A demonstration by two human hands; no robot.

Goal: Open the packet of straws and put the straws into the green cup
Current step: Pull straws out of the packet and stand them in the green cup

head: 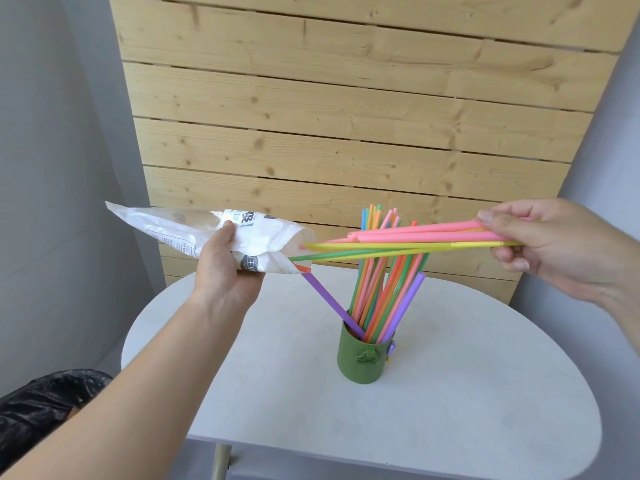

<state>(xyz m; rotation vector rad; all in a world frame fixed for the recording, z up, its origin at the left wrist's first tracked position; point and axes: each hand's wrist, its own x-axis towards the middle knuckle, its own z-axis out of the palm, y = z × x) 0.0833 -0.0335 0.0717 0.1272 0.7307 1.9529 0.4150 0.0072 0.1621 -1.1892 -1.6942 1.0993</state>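
Observation:
My left hand (227, 271) grips a crumpled white plastic straw packet (194, 230), held level above the table with its open mouth facing right. My right hand (540, 244) pinches a bundle of pink, yellow and green straws (398, 242) at their right ends; their left tips lie at the packet's mouth. An orange straw end peeks from the packet. The green cup (363, 362) stands on the table below, filled with several colourful straws (377, 289) fanning upward. One purple straw (325, 299) leans left out of the cup toward the packet.
The cup sits on a small white rounded table (450, 403). A pale wooden slatted panel (346, 116) leans behind it against a grey wall. A black plastic bag (41, 407) lies at the lower left, beside the table.

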